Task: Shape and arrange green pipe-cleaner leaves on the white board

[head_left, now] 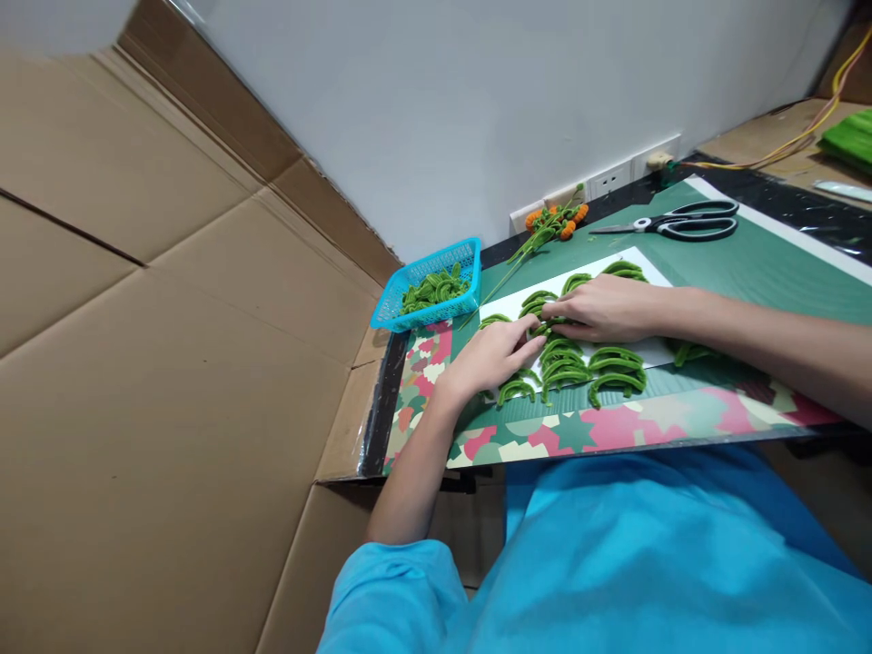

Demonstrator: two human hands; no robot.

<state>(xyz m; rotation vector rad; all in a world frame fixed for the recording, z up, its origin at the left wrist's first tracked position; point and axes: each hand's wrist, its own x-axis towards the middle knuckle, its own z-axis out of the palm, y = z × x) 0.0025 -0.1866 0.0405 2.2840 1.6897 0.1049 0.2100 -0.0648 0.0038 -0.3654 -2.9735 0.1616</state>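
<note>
Curved green pipe-cleaner pieces (pixel 565 363) lie in rows on a white sheet (pixel 654 352) and over its near edge. My left hand (pixel 491 356) reaches in from the left, thumb and forefinger closed around a small green pipe-cleaner piece (pixel 540 330). From the right, my right hand (pixel 611 307) meets it at the same piece with bent fingers and thumb. The fingertips of both hands almost touch and partly hide what they hold. More curved pieces lie beyond my knuckles, near the sheet's far edge.
A blue basket (pixel 426 320) of green pieces stands at the table's left corner. Behind the sheet are orange flowers on green stems (pixel 555 222) and black-handled scissors (pixel 681 222). Cardboard (pixel 170 363) walls off the left; a wall with sockets (pixel 609 180) stands behind.
</note>
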